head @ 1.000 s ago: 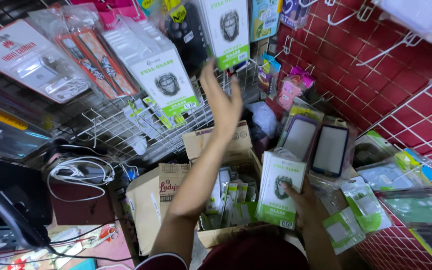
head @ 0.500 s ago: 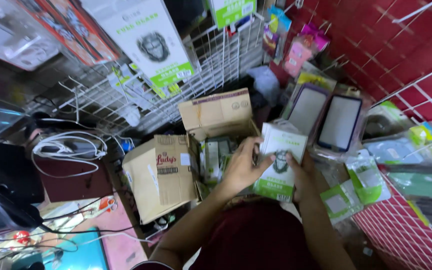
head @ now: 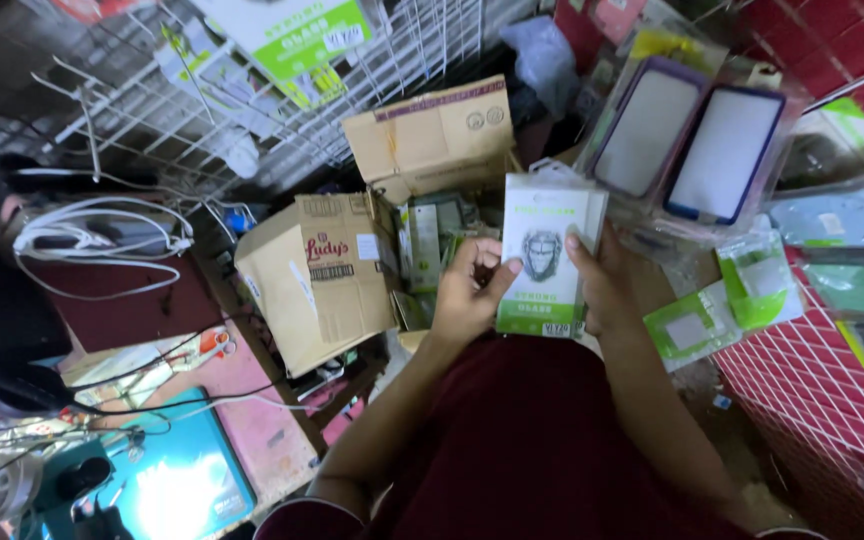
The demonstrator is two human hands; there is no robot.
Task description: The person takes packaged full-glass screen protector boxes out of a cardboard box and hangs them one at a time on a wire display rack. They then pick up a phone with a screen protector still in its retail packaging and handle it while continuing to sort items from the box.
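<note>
Both hands hold one flat white packet [head: 544, 255] with a green band along its bottom edge and a grey helmeted-head picture on its face — it stands roughly upright in front of the person's chest, above a dark red garment [head: 542, 440]. The left hand [head: 470, 290] grips the packet's left edge, its fingers curled and the thumb lying across the front near the green band; the right hand [head: 607, 285] clasps the right edge, with a fingertip pressed on the front face and the rest of the hand behind. Just behind and to the left of the packet sits an open cardboard box [head: 432, 140] with its flap raised, holding more packets [head: 422, 245] that stand on edge. Touching it on the left is a closed brown carton [head: 312, 275], tilted. To the right of the held packet, two phone cases in clear wrappers [head: 687, 145] lie side by side, one with a purple rim and one with a dark blue rim, and green and white sachets [head: 722, 300] lie beside a red grid wall [head: 822, 370]. A white wire rack [head: 252, 110] with hanging boxes rises at upper left — coiled white cables [head: 102, 235] rest below it, near a glowing teal pad [head: 177, 485].
</note>
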